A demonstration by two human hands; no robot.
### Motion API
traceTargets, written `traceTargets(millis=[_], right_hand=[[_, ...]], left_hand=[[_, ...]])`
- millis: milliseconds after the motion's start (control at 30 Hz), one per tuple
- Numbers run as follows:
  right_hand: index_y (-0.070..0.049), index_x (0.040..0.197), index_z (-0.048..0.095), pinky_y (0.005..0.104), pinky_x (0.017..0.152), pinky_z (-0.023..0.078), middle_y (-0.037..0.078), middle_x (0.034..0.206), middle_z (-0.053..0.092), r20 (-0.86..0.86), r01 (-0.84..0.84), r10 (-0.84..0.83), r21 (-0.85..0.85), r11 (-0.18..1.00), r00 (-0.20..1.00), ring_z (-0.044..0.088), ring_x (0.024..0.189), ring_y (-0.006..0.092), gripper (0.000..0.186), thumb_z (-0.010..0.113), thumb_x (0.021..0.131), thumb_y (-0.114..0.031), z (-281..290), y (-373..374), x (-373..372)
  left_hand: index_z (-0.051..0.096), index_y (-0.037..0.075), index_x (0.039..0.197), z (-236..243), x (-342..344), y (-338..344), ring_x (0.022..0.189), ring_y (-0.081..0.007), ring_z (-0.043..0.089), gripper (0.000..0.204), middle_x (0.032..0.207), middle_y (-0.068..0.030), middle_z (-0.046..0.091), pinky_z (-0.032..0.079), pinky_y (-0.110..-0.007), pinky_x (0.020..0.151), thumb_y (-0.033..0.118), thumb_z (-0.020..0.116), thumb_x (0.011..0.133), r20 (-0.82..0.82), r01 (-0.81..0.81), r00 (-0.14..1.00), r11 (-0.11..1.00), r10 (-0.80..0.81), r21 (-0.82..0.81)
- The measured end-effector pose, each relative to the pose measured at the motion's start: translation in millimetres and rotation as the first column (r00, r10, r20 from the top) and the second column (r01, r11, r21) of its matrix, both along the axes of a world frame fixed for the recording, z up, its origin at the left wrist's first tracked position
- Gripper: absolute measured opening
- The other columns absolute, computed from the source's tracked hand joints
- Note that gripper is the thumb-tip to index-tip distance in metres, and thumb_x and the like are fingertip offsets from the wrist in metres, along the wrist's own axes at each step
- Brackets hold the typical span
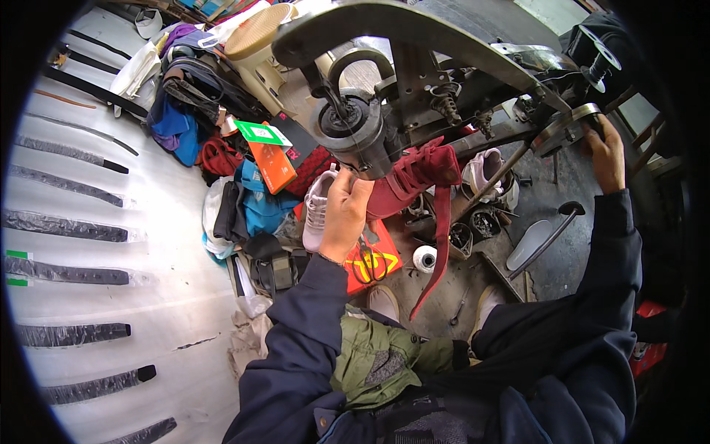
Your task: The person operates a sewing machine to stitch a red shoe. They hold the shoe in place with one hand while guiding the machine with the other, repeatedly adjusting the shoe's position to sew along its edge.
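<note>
My left hand (346,216) is closed, thumb and fingers pressed together at the lower edge of the sewing machine's round metal head (351,137). What its fingertips hold is hidden. Just to its right, a maroon fabric item (403,185) with laces or webbing lies under the machine arm, its long strap (441,251) hanging toward the floor. Over on the right, my right hand (608,157) grips the rim of the machine's metal hand wheel (566,129). A pale laced shoe (316,211) stands beside my left hand.
Scissors (370,263) lie on a red box (390,248). Close by are a white thread spool (424,258) and small tins (460,237). Bags and cloth (177,96) are piled at left, beside a white sheet (170,296) with dark strips. A beige stool (259,44) stands behind.
</note>
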State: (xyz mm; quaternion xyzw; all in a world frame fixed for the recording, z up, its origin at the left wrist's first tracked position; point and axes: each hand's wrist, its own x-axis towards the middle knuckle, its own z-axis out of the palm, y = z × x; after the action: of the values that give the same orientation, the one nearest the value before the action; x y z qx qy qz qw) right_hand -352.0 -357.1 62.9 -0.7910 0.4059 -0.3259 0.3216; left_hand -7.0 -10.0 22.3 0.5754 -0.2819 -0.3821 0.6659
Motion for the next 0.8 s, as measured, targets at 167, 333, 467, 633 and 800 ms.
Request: traceTargets(millis=[167,333,467,633,800], right_hand=[[-0.005,0.115,0.061,0.0301,0.064,0.049,0.009,0.090,0.065,-0.039,0.283,-0.299,-0.230,0.931,0.953,0.060,0.070,0.0158,0.021,0.058,0.096,-0.011,-72,-56,-24],[-0.002,0.123,0.058,0.0310,0.048,0.046,0.004,0.072,0.058,-0.230,0.094,0.032,0.516,0.852,0.973,0.056,0.057,0.0135,0.029,0.061,0.098,-0.014,-100,8,8],[0.000,0.120,0.061,0.0287,0.053,0.047,0.002,0.070,0.057,0.013,-0.225,0.245,0.449,0.865,0.969,0.056,0.057,0.0122,0.028,0.062,0.098,-0.018,-46,56,34],[0.000,0.112,0.064,0.0294,0.064,0.049,0.006,0.081,0.063,0.022,0.074,-0.075,0.021,0.997,0.997,0.061,0.072,0.0136,0.023,0.061,0.098,-0.019,-5,0,0],[-0.003,0.116,0.061,0.0307,0.066,0.051,0.010,0.089,0.067,-0.053,0.298,-0.339,-0.363,0.883,0.939,0.062,0.075,0.0177,0.023,0.061,0.095,-0.013,-77,-58,-25]], left_hand=[[0.057,0.007,0.105,-5,4,3,0.058,-0.0031,0.051,0.014,0.080,0.0031,0.057,0.041,-0.022,0.045,0.020,0.055,0.102,-0.002,0.016,1.000,1.000,-0.016,0.006],[0.056,0.004,0.095,-13,12,1,0.074,-0.0027,0.040,0.013,0.079,0.0050,0.050,0.037,-0.021,0.063,0.016,0.056,0.099,0.197,-0.047,0.980,0.997,0.035,0.056],[0.056,0.002,0.095,-14,9,-4,0.075,-0.0031,0.041,0.013,0.080,0.0053,0.050,0.037,-0.022,0.065,0.015,0.056,0.097,0.343,-0.086,0.935,0.995,0.096,-0.045],[0.056,0.002,0.093,-17,7,-9,0.073,-0.0031,0.042,0.012,0.079,0.0050,0.051,0.037,-0.022,0.063,0.014,0.056,0.097,0.234,-0.108,0.966,0.994,0.113,-0.033],[0.054,0.002,0.089,-20,15,-9,0.070,-0.0024,0.040,0.013,0.076,0.0058,0.051,0.035,-0.023,0.060,0.012,0.056,0.096,0.327,-0.104,0.939,0.994,0.105,-0.022]])
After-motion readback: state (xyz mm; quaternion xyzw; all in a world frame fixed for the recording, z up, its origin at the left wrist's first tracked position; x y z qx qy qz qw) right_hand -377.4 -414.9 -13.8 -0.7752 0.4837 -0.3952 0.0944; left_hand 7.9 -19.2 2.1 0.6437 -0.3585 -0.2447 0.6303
